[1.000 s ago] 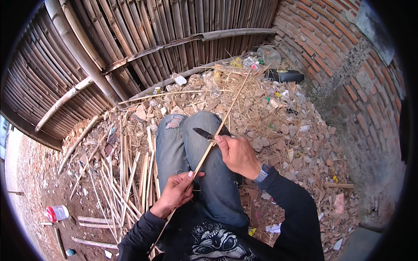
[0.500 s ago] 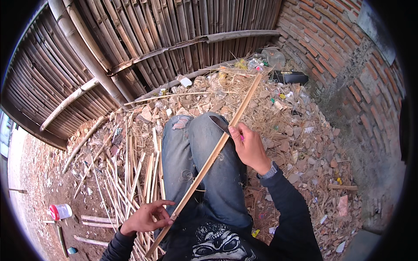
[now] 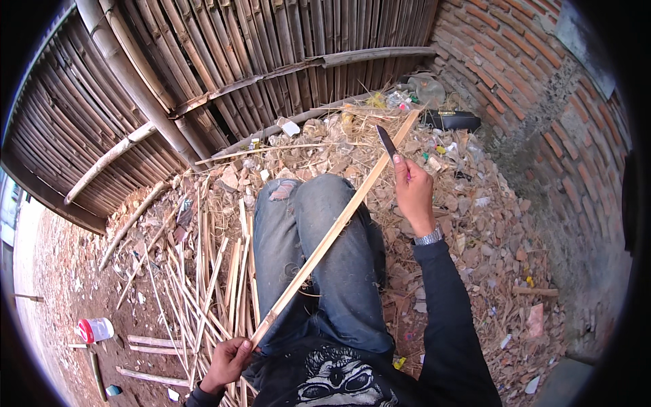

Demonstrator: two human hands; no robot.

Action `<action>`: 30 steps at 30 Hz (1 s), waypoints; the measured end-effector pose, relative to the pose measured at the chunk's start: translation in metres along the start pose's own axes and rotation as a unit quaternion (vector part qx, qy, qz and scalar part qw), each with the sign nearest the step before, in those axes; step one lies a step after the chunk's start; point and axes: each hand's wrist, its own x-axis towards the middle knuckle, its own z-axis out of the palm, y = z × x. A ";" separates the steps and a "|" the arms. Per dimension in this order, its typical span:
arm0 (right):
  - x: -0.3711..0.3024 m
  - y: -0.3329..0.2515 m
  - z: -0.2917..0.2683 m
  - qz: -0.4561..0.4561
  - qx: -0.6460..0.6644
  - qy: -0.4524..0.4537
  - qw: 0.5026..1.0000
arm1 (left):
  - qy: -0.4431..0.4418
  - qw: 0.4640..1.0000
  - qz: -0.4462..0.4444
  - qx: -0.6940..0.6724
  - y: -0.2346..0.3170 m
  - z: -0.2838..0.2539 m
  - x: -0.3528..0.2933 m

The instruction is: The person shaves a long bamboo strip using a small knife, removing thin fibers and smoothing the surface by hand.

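Note:
A long, pale bamboo strip (image 3: 330,236) slants across my jeans from the lower left to the upper right. Near its lower end my left hand (image 3: 229,363) is closed on it, thumb on top. In my right hand (image 3: 413,191) is a knife (image 3: 386,140), its dark blade pointing up and left beside the far part of the strip. The fist hides most of the knife's handle. Whether the blade touches the strip I cannot tell. Thin curled shavings cling to the jeans (image 3: 332,285).
Several split bamboo strips (image 3: 203,298) lie heaped at my left. A white bucket with a red rim (image 3: 95,330) is at the far left. Rubble (image 3: 475,271) covers the ground on the right. A bamboo wall (image 3: 258,47) and a brick wall (image 3: 502,54) meet ahead, near a black case (image 3: 451,121).
My right hand has moved up and right along the strip, and the knife blade now shows clearly. My left hand has slid down toward the near end and closed on the strip.

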 end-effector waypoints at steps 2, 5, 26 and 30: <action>0.003 0.004 0.002 -0.003 -0.007 0.042 0.999 | -0.027 0.999 0.005 -0.025 0.013 0.005 0.012; -0.042 -0.010 0.020 -0.114 0.003 -0.022 0.993 | -0.039 0.998 0.018 -0.044 0.025 0.016 0.025; -0.058 -0.034 0.021 -0.149 0.040 -0.137 0.979 | -0.100 0.982 -0.045 -0.155 0.063 0.035 0.071; -0.040 -0.036 0.020 -0.138 0.026 -0.128 0.982 | -0.091 0.979 -0.067 -0.172 0.074 0.039 0.076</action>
